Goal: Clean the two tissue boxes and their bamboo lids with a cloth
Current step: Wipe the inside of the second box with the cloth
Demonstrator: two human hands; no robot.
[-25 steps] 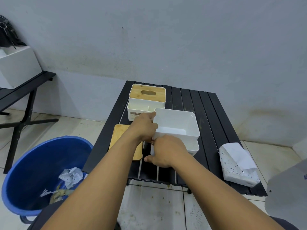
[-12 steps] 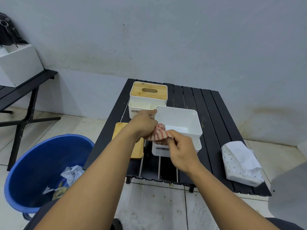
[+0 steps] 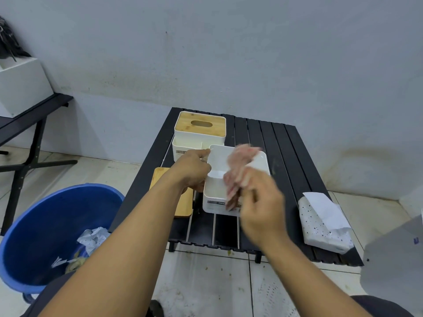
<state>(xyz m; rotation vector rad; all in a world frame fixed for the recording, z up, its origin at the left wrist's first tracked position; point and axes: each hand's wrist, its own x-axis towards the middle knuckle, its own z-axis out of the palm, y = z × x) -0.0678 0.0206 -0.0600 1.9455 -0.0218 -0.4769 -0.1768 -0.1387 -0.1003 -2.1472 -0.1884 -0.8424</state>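
Observation:
An open white tissue box (image 3: 219,197) stands in the middle of the black slatted table (image 3: 286,161). My left hand (image 3: 194,170) grips its left rim. My right hand (image 3: 261,202) holds a pink striped cloth (image 3: 240,165), blurred with motion, over the box's right side. Behind it stands the second white tissue box (image 3: 194,143) with its bamboo lid (image 3: 201,124) on. The loose bamboo lid (image 3: 183,202) lies flat to the left, partly hidden under my left forearm.
A blue bin (image 3: 45,225) holding crumpled wrappers stands on the floor at the left. A speckled tissue pack (image 3: 322,225) lies on the table's right front. A black bench with a white box (image 3: 20,85) is at the far left. The wall is close behind.
My right hand took the pink cloth from beside my left hand and swung it up and right over the open box. My left hand stays on the box's rim.

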